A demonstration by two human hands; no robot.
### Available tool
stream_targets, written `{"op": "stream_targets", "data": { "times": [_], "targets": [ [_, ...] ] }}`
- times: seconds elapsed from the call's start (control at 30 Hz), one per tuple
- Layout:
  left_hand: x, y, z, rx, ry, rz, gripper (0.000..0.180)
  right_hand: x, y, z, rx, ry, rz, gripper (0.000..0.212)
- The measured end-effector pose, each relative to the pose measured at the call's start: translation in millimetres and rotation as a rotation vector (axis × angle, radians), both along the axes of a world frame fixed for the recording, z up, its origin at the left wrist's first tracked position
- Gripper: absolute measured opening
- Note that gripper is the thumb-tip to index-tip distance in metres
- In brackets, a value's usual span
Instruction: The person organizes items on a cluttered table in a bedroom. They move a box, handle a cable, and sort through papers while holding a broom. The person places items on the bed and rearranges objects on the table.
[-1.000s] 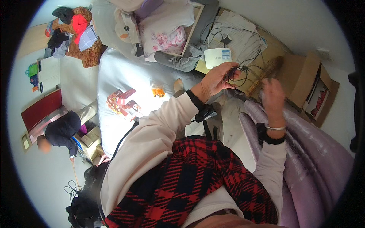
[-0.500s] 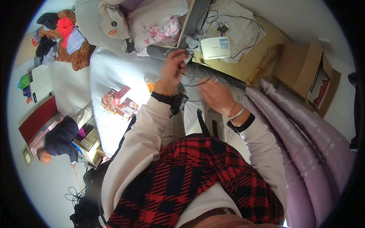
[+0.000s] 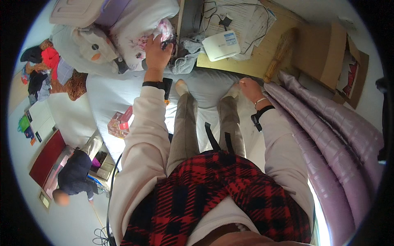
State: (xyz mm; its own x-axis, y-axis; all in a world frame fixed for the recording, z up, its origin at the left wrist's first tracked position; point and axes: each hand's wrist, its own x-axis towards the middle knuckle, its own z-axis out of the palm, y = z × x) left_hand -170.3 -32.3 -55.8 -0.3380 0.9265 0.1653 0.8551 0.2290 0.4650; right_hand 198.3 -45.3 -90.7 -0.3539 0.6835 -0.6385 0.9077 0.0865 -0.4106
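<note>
Now I see my left hand [image 3: 157,51] closed on a small dark object [image 3: 168,43] at the far edge of the bed [image 3: 111,94] — right hand [image 3: 249,88] loosely open. It could slip into the pillows [image 3: 139,24], I judge.

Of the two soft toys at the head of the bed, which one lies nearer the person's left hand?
The pale plush with the orange beak, just left of the left hand. The brown teddy sits farther out, by the heaped clothes.

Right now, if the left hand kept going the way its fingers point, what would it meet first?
The left hand already rests on the floral pink-and-white bedding bundle, so that comes first; the pale storage box lies beyond, though depth is unclear.
</note>
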Motion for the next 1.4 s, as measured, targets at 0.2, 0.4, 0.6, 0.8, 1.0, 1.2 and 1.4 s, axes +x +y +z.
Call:
{"op": "stream_targets", "data": {
  "times": [0.2,0.4,0.6,0.8,1.0,1.2,1.4],
  "targets": [
    [43.7,-14.1,6.8,0.261,-0.011,0.113,0.04,24.9,8.2,-33.4,0.097,-0.003,-0.249,0.025],
    [128.7,-34.0,-9.6,0.087,-0.455,-0.252,0.026,33.0,26.7,-55.5,0.09,-0.001,-0.416,0.03],
    [167.9,-29.0,-93.9,-0.356,-1.064,0.48,0.051,29.7,39.7,-82.4,0.013,0.165,-0.597,0.031],
    [152.9,-7.3,-127.5,-0.361,-1.452,0.578,0.051,16.5,44.8,-108.5,-0.009,0.323,-0.672,0.038],
    [140.7,-0.8,-128.0,-0.456,-1.64,0.554,0.042,-22.6,67.0,-105.3,-0.153,0.509,-0.9,0.046],
    [153.0,11.8,-102.7,-0.476,-1.666,0.274,0.041,-19.6,75.2,-73.4,-0.55,0.813,-1.113,0.038],
    [176.7,19.4,-53.2,-0.361,-1.752,0.179,0.036,-20.4,74.4,-43.7,-0.788,1.183,-1.499,0.037]
  ]
}}
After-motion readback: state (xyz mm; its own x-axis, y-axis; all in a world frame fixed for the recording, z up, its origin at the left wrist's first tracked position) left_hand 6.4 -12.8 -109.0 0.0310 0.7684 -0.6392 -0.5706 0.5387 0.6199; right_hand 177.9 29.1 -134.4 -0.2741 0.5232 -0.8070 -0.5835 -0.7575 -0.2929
